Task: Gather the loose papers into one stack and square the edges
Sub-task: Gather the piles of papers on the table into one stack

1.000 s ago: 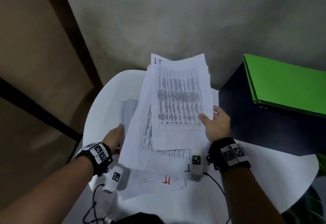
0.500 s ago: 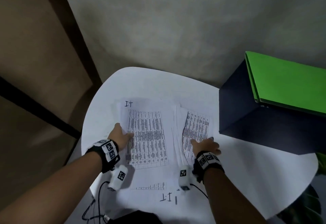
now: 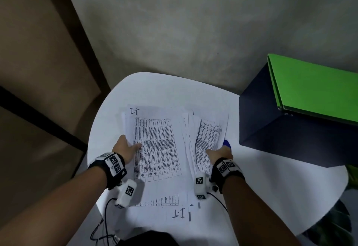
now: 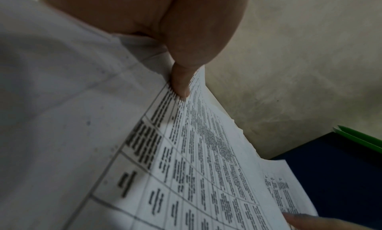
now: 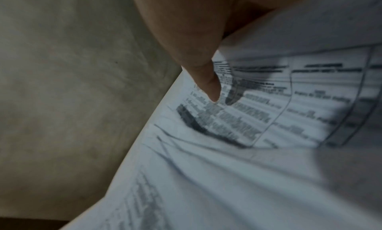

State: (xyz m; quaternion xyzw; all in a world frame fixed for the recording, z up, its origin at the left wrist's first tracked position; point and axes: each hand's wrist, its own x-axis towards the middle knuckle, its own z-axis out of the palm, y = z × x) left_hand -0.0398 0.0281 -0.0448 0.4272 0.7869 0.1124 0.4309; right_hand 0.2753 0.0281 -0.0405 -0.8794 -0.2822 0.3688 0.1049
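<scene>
Printed table sheets lie fanned on the round white table (image 3: 155,90). The top left sheet (image 3: 157,148), marked "I.T", lies flat. My left hand (image 3: 127,147) pinches its left edge, thumb (image 4: 181,80) on top and fingers hidden beneath. My right hand (image 3: 219,152) grips a curled-up bundle of sheets (image 3: 209,137) at the right side, thumb (image 5: 206,83) on the print and fingers hidden under it. Another sheet (image 3: 174,212) pokes out at the near edge, its "I.T" upside down. The edges do not line up.
A dark box (image 3: 280,129) stands on the table close to the right of the papers, with a green folder (image 3: 313,88) on top. A small blue object (image 3: 227,143) shows beside my right hand. Black cables (image 3: 104,216) hang at the near left edge.
A second ago both hands held the papers raised and upright; they have come down flat onto the table. Since half a second ago almost nothing has moved.
</scene>
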